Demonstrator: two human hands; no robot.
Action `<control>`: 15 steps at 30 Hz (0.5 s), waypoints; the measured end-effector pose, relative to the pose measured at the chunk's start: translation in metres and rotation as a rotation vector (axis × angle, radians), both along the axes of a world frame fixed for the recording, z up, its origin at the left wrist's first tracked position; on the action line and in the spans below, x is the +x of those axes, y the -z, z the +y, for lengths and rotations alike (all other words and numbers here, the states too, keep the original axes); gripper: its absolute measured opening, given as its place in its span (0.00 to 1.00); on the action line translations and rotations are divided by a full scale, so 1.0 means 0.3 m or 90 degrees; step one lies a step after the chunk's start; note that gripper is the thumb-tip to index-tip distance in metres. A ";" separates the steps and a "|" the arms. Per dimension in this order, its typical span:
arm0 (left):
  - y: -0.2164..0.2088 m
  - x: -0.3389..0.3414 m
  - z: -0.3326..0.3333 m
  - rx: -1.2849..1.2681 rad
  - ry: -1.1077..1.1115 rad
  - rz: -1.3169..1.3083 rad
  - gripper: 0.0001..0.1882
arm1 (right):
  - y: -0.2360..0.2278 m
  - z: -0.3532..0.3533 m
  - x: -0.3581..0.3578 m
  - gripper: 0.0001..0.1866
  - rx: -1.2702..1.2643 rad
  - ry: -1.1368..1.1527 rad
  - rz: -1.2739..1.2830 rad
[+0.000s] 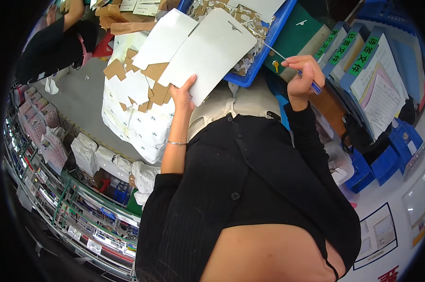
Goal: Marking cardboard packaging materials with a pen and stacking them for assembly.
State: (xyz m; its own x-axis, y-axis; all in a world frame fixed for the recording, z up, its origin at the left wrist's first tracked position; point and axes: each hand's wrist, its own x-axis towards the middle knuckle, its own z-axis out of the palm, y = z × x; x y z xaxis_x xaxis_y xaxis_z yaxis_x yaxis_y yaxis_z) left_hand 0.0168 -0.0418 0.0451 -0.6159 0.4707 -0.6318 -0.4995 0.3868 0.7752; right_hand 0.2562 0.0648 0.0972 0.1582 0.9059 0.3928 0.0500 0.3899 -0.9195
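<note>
My left hand grips the lower edge of a white cardboard sheet, thumb on top. The sheet has a slot near its far corner and lies partly over a blue bin of cut card scraps. My right hand is closed around the blue handle of a thin screwdriver, whose shaft points up and left toward the bin's edge, apart from the sheet. A second white sheet lies beside the first, next to brown and white card pieces.
A white patterned sack stands at the left under the card pieces. File holders with papers and blue trays are at the right. Another person's dark sleeve shows at the upper left. Shelving runs along the lower left.
</note>
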 end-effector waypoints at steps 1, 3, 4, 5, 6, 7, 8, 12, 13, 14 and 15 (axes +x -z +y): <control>0.009 -0.006 -0.002 0.006 0.018 -0.022 0.22 | -0.001 -0.002 0.000 0.12 -0.008 -0.005 0.005; 0.026 -0.016 -0.007 0.019 0.053 -0.065 0.24 | -0.001 -0.008 -0.004 0.12 -0.025 -0.018 0.016; 0.034 -0.017 -0.008 0.024 0.069 -0.086 0.25 | 0.000 -0.011 -0.008 0.12 -0.034 -0.025 0.022; 0.039 -0.013 0.000 0.024 0.068 -0.087 0.25 | 0.008 -0.012 -0.015 0.12 -0.035 -0.026 0.021; 0.045 -0.006 0.011 0.002 0.080 -0.088 0.25 | 0.026 -0.012 -0.024 0.13 -0.042 -0.040 -0.014; 0.050 0.003 0.020 -0.021 0.091 -0.089 0.25 | 0.052 -0.016 -0.035 0.13 -0.050 -0.054 -0.048; 0.055 0.011 0.028 -0.044 0.102 -0.089 0.25 | 0.077 -0.020 -0.044 0.13 -0.058 -0.068 -0.082; 0.072 0.013 0.049 -0.081 0.110 -0.086 0.24 | 0.144 -0.033 -0.060 0.13 -0.095 -0.080 -0.094; 0.075 0.012 0.053 -0.088 0.109 -0.084 0.24 | 0.157 -0.036 -0.061 0.13 -0.109 -0.077 -0.084; 0.075 0.009 0.056 -0.094 0.109 -0.082 0.24 | 0.167 -0.038 -0.061 0.13 -0.122 -0.074 -0.073; 0.076 0.009 0.057 -0.096 0.108 -0.084 0.24 | 0.159 -0.037 -0.068 0.13 -0.124 -0.075 -0.074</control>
State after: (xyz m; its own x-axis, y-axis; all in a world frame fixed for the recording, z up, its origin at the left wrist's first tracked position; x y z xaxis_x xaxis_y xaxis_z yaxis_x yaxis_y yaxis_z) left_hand 0.0196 -0.0247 0.0222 -0.4439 0.4545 -0.7723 -0.5099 0.5806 0.6348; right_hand 0.2358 0.0538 0.0494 0.0116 0.9759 0.2181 0.1252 0.2150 -0.9686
